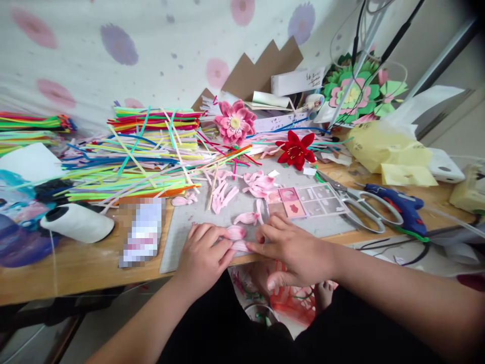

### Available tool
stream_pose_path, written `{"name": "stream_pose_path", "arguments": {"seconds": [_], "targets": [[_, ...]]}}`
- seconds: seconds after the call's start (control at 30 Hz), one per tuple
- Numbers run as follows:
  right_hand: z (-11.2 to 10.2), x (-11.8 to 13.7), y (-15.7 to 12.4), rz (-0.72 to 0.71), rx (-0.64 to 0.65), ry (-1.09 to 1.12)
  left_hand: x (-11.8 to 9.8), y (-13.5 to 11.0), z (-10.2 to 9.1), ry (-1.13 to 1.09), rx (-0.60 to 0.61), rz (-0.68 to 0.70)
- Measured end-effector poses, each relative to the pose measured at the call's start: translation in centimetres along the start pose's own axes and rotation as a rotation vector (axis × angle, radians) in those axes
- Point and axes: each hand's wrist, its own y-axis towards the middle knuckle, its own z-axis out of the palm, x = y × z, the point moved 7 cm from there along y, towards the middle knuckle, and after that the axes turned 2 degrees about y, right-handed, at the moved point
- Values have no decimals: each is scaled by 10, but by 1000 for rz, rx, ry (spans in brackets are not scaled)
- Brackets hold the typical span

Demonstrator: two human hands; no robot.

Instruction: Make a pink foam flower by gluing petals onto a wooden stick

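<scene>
Pink petal (240, 246) between left fingers (214, 233), narrow, hold unclear, and right fingers (265, 248), spread wide

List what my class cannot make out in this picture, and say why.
All in the head view:
Nearest petal: ends covered by the left fingers and right fingers.
Packet: print lost in pixelation.
White box: writing too small to read.
Purple plastic: cut off by the left edge.

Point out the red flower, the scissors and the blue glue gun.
Red flower (296, 151): head view, its yellow-flecked middle.
Scissors (343, 192): head view, near the pivot.
Blue glue gun (407, 205): head view, its body.
</scene>
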Motion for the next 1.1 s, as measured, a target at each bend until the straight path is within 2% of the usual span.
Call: {"name": "stream_pose_path", "arguments": {"seconds": [0.27,0.53,0.83,1.1], "targets": [[-10,4,0,16,-100,160,-8,-1,-15,-70,-224,63],[-26,9,-4,34,-228,260,-18,1,-36,-40,-367,138],[-37,13,-7,22,-298,317,-26,6,-40,-23,-379,181],[-38,14,-8,3,-297,377,-31,7,-45,-18,-404,195]]}}
